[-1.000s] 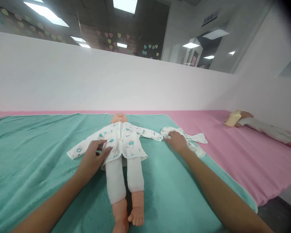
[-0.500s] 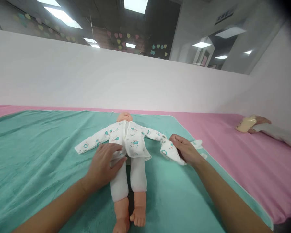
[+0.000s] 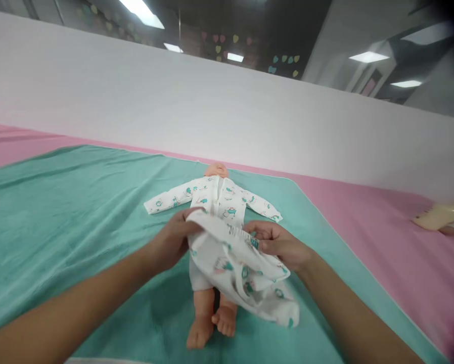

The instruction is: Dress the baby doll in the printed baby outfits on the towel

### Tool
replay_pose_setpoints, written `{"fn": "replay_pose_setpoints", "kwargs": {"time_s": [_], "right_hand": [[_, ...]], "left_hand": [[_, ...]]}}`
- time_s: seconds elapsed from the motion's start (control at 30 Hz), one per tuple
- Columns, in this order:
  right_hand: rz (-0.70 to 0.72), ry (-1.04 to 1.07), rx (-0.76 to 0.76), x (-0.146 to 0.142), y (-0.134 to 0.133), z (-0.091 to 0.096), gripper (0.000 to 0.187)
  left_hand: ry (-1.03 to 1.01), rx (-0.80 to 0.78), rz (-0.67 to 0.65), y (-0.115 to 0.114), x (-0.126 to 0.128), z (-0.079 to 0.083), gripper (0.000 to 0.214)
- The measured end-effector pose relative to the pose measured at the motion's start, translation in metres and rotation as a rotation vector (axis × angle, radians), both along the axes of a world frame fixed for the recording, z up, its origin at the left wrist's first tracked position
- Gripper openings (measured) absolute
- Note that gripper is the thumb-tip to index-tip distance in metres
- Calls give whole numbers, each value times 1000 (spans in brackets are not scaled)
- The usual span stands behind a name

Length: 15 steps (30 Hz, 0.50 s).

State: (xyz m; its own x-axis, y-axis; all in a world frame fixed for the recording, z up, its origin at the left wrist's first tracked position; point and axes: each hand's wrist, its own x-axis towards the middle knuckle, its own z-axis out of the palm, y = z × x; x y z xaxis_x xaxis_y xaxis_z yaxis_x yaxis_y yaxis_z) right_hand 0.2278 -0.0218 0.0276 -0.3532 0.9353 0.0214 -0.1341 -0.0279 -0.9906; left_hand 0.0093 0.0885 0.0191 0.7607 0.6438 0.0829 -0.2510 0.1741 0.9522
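White printed baby pants are gripped by left hand and right hand.

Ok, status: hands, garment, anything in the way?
Left hand and right hand both gripping the printed garment by its elastic edge. Garment held over legs of the doll, on its back on teal blanket. Nothing in the way.

I note a teal blanket over the pink surface; cream object at its right edge, white wall behind.
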Motion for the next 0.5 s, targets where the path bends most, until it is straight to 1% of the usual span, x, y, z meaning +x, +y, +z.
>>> {"fn": "replay_pose_setpoints", "kwargs": {"time_s": [0.03, 0.07, 0.1, 0.13, 0.17, 0.2, 0.23, 0.3, 0.33, 0.37, 0.43, 0.47, 0.5], "right_hand": [[49, -59, -32, 5, -1, -2, 31], [113, -107, -51, 8, -3, -2, 30], [169, -133, -45, 8, -5, -2, 31], [182, -133, -15, 7, -7, -1, 34], [128, -113, 39, 3, -9, 1, 37], [6, -82, 107, -1, -12, 2, 41], [-159, -53, 170, -6, -14, 3, 46], [-460, -50, 238, -17, -15, 3, 58], [-538, -80, 238, -21, -14, 2, 64], [-559, -120, 222, -26, -12, 0, 68], [-518, -168, 158, -32, -6, -6, 70], [-494, -165, 126, -34, -2, -10, 69], [-476, -147, 94, -36, 1, -14, 68]], "left_hand": [[-4, -30, 20, 3, -4, 6, 16], [5, -48, 6, 6, -8, 12, 20], [20, -62, -25, 8, -12, 18, 25], [26, -73, -55, 10, -17, 24, 29], [22, -79, -89, 12, -22, 28, 34], [15, -75, -139, 13, -27, 30, 40], [16, -58, -211, 15, -31, 31, 47], [56, 5, -405, 16, -34, 29, 60], [110, 37, -536, 16, -33, 25, 65], [175, 60, -674, 15, -31, 21, 66], [291, 71, -900, 12, -23, 12, 59], [331, 65, -977, 10, -20, 9, 53], [346, 54, -1008, 8, -17, 6, 47]]}}
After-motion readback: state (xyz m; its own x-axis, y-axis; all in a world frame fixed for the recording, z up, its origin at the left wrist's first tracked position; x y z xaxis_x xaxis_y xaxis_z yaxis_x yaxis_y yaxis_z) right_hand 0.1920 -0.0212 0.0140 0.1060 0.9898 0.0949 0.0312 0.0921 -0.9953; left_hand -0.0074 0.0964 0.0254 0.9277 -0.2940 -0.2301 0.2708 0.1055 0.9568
